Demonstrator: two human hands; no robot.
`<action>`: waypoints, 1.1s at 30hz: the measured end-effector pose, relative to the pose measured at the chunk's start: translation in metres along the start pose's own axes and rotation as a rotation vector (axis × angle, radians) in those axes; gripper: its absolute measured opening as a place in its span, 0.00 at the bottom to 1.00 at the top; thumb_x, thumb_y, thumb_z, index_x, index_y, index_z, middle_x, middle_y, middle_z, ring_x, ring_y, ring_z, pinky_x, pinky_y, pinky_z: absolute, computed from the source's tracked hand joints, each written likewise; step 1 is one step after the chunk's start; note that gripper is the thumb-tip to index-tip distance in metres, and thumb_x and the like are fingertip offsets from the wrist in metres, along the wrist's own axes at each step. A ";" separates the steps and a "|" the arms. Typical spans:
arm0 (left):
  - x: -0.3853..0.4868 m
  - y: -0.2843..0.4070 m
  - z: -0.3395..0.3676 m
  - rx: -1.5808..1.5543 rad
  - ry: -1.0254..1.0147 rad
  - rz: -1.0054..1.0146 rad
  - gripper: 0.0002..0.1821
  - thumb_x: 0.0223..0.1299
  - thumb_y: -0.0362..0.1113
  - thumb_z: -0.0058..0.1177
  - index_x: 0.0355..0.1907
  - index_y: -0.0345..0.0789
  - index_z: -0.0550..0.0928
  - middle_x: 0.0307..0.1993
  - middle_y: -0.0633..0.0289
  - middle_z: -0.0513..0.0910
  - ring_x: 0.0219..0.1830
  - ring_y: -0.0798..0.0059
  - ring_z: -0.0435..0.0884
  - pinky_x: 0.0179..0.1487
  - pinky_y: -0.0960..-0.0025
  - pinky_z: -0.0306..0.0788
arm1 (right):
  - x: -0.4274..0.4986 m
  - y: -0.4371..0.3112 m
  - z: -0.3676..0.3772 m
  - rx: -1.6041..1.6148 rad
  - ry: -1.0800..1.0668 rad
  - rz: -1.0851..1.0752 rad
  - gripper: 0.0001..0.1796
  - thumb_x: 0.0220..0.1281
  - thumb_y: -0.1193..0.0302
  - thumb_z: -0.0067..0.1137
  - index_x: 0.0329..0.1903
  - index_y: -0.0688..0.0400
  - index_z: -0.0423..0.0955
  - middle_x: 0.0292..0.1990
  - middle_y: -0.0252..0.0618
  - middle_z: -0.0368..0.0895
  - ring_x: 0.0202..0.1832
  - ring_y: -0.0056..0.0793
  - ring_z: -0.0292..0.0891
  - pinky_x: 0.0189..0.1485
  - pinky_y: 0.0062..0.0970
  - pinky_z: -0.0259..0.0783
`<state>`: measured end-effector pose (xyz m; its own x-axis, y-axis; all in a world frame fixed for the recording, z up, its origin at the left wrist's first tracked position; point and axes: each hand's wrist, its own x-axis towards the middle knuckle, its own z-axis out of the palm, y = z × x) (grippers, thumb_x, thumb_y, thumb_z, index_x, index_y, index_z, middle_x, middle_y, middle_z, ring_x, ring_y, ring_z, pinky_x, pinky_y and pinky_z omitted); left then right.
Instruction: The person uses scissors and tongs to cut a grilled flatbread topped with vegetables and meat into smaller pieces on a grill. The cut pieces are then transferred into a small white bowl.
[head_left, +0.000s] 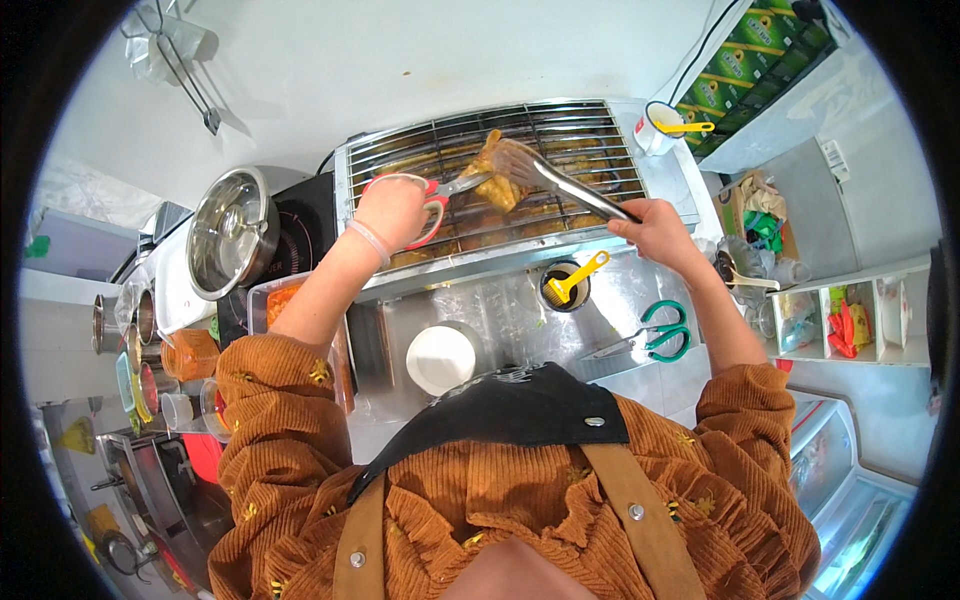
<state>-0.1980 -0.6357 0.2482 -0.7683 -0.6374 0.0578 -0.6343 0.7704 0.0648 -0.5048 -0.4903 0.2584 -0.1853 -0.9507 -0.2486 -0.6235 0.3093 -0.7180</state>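
My left hand (391, 213) grips red-handled scissors (461, 184), whose blades reach the edge of a browned piece of meat (498, 192). Metal tongs (574, 187) are held in my right hand (654, 231), and their slotted head lies against the same meat from the right. The meat is over the wire rack of a grill (420, 251); whether it rests on the wires or is lifted off them, I cannot tell. Part of it is hidden behind the tongs' head.
In front of the grill are a cup of dark sauce (553, 298) with a yellow brush (576, 279), a white bowl (441, 360) and green-handled scissors (664, 331). An enamel mug (657, 133) stands at the grill's right. Leftward, a steel bowl (231, 232) sits beside a black induction cooktop (306, 217).
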 end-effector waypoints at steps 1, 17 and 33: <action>0.000 0.000 0.000 -0.001 0.001 0.002 0.09 0.44 0.34 0.50 0.26 0.29 0.74 0.26 0.47 0.77 0.32 0.53 0.76 0.38 0.59 0.69 | 0.000 -0.001 0.003 -0.062 -0.016 0.020 0.14 0.50 0.66 0.59 0.33 0.65 0.76 0.14 0.35 0.69 0.14 0.22 0.65 0.18 0.22 0.63; -0.006 0.001 -0.011 -0.043 0.003 -0.014 0.10 0.46 0.36 0.51 0.28 0.29 0.75 0.27 0.48 0.77 0.33 0.53 0.75 0.38 0.60 0.69 | 0.009 -0.002 0.005 0.092 -0.213 0.312 0.15 0.53 0.64 0.57 0.27 0.65 0.74 0.13 0.33 0.68 0.11 0.18 0.62 0.11 0.19 0.55; -0.011 0.012 0.002 -0.106 -0.029 -0.109 0.12 0.46 0.40 0.51 0.29 0.32 0.77 0.25 0.46 0.77 0.31 0.51 0.76 0.37 0.57 0.70 | 0.012 0.004 0.005 0.119 -0.237 0.306 0.16 0.52 0.63 0.57 0.27 0.65 0.74 0.14 0.35 0.71 0.11 0.19 0.64 0.11 0.20 0.56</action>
<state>-0.1976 -0.6193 0.2465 -0.6986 -0.7153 0.0160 -0.7026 0.6901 0.1736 -0.5056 -0.5002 0.2491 -0.1598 -0.7870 -0.5959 -0.4721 0.5911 -0.6540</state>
